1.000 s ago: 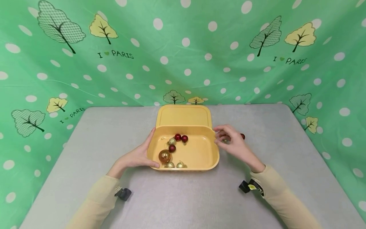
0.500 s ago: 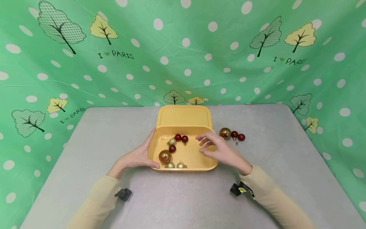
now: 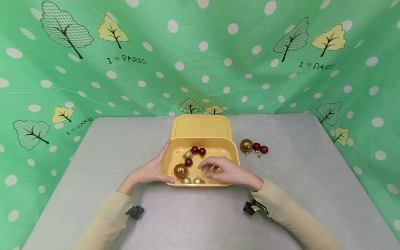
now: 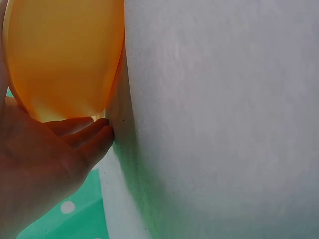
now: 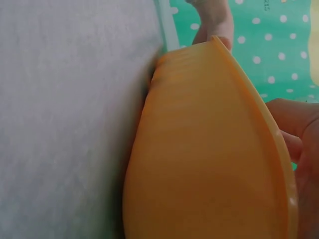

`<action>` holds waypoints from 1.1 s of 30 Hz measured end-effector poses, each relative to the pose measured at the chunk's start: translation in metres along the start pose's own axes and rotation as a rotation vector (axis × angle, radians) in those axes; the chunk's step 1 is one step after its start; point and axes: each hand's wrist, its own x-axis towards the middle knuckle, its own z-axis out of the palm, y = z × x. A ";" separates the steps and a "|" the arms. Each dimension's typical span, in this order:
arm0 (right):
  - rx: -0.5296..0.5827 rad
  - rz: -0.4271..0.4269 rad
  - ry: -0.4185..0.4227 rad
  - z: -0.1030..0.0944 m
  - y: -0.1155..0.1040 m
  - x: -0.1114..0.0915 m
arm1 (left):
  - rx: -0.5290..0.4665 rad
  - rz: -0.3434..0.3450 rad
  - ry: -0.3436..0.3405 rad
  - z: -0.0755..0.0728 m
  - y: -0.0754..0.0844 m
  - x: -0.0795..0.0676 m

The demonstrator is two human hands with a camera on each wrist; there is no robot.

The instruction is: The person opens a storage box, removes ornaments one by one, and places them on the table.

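A yellow plastic box (image 3: 222, 152) stands in the middle of the table. My left hand (image 3: 150, 171) holds its left end, thumb over the near rim; in the left wrist view the fingers (image 4: 94, 142) lie against the outer wall. My right hand (image 3: 226, 172) hovers over the box's right half, fingers bent loosely with nothing visible between them. Inside lie a large gold bauble (image 3: 180, 171), several dark red baubles such as one red bauble (image 3: 188, 162), and small pale gold ones, including a glittery bauble (image 3: 198, 180) nearest the right fingertips. The right wrist view shows mostly the box's outer wall (image 5: 199, 139).
Behind the box lies a yellow lid (image 3: 201, 125). Right of it on the grey table (image 3: 200, 222) are a large gold bauble (image 3: 246, 145) and two red baubles, one a smooth red bauble (image 3: 256, 146). A green dotted cloth (image 3: 200, 76) hangs behind the table.
My right hand has moved left from beside the box's right wall to above its inside, uncovering the baubles on the table to the right. The left hand and the box have stayed put.
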 end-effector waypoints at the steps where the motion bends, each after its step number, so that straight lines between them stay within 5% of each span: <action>1: 0.002 0.011 -0.025 0.001 0.000 0.001 | 0.001 0.001 0.000 0.000 0.000 0.000; 10: 0.039 0.077 -0.164 0.009 0.003 0.012 | -0.017 0.010 0.001 0.001 0.000 0.000; 33: 0.088 0.261 -0.262 0.013 0.011 0.022 | 0.000 -0.001 0.005 0.001 0.000 0.000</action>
